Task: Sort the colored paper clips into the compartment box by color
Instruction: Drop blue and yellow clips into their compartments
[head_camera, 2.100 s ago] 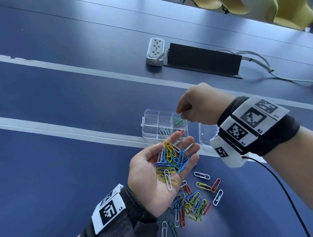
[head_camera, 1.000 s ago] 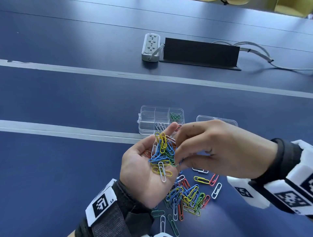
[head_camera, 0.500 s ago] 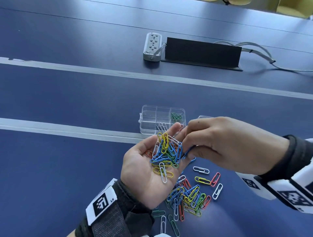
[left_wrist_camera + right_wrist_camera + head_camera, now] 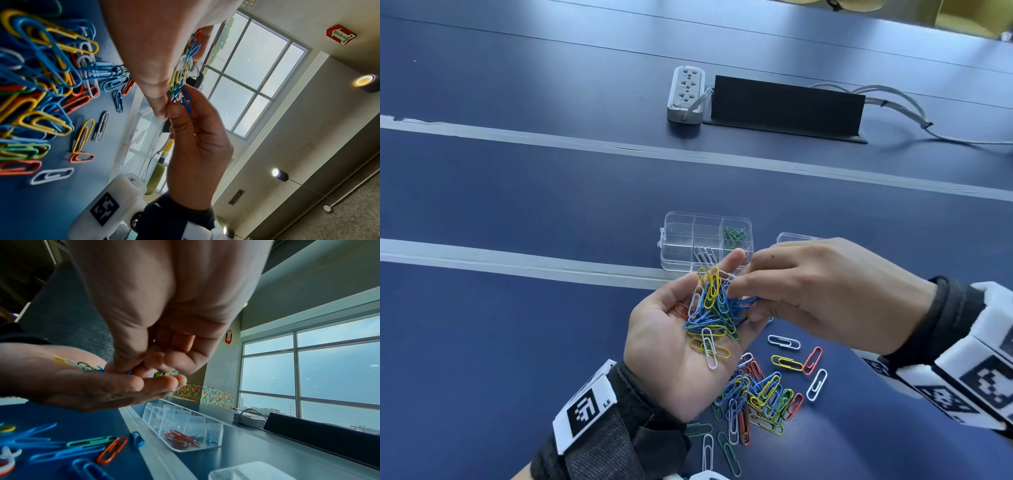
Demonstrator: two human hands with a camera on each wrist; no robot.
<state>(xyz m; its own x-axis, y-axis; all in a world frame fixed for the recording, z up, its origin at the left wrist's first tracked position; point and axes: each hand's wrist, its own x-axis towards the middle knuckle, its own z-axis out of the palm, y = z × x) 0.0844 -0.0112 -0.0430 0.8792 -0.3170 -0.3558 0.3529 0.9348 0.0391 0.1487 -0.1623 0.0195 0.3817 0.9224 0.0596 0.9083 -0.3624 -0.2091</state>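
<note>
Whereas a moment earlier it hovered beside the heap, the right hand (image 4: pixel 822 294) now pinches a blue paper clip (image 4: pixel 186 101) from the mixed clips cupped in the upturned, loosely spread left hand (image 4: pixel 678 346), ready for the compartment box (image 4: pixel 705 243) just beyond.

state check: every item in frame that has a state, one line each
left hand: palm up, open, carrying mixed clips
right hand: pinching a blue clip in that handful
compartment box: open; green, white and red clips inside, some cells empty
lid: off, beside the box
clip pile: loose on table, unsorted
power strip: sockets empty
</note>
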